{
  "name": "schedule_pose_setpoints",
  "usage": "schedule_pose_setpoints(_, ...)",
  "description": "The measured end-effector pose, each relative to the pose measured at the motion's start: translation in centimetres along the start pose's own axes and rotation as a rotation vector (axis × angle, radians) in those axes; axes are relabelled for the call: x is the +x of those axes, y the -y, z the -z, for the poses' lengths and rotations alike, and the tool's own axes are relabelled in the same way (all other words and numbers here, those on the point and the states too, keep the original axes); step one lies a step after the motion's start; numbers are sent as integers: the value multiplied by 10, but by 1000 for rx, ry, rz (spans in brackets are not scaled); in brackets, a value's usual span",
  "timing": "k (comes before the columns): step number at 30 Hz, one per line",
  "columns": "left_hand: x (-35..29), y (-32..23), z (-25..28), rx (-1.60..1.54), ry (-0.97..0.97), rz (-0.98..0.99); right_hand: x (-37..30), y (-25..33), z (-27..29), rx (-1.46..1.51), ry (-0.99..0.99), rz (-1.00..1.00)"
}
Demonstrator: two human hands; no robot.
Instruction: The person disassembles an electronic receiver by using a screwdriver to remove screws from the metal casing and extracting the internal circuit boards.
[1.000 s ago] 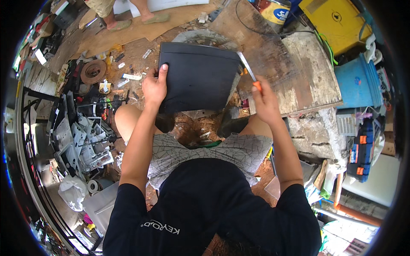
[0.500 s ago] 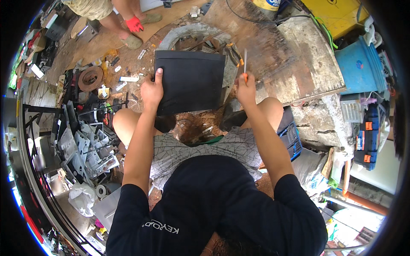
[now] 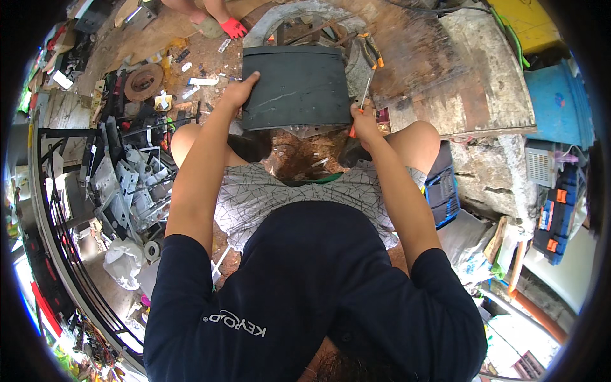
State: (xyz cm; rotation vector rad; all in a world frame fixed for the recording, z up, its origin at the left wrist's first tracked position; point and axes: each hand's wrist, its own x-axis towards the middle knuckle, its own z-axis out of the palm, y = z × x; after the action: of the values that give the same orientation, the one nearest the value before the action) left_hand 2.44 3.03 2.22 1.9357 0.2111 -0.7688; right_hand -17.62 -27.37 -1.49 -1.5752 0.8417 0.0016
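A flat black panel-like case (image 3: 296,92) with a light scratch across its face is held up in front of my knees. My left hand (image 3: 240,94) grips its left edge, thumb lying on the upper face and the other fingers hidden beneath. At the right edge is my right hand (image 3: 366,122), closed around a screwdriver (image 3: 365,95) with an orange handle and a thin shaft pointing up and away. That hand seems to touch the case's lower right corner too. Beyond it, pliers (image 3: 372,52) with orange-and-black handles lie by a round grey ring (image 3: 267,20).
Another person's red-gloved hand (image 3: 234,28) reaches down at the far left. Metal scrap (image 3: 130,191) is heaped on the left, near a rusty disc (image 3: 144,83). A worn wooden board (image 3: 474,83) extends right, beside a blue bucket (image 3: 557,105) and a dark toolbox (image 3: 554,219).
The case has tilted, so its face looks lighter and shorter. My right hand has come down to its right edge with the screwdriver. The gloved hand shows farther right.
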Motion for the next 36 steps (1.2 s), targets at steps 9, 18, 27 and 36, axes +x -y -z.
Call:
schedule_pose_setpoints(9,-30,7,0,-269,199,57,6,20,8,-176,-179,101)
schedule_pose_setpoints(18,-8,12,-7,-271,106,80,-79,82,-32,-612,5,1116)
schedule_pose_setpoints(27,-28,19,-4,-854,74,-2,-53,139,-79,-1294,476,1374)
schedule_pose_setpoints(36,-86,74,-97,-1249,-84,-338,-48,137,-82,-1374,393,1733)
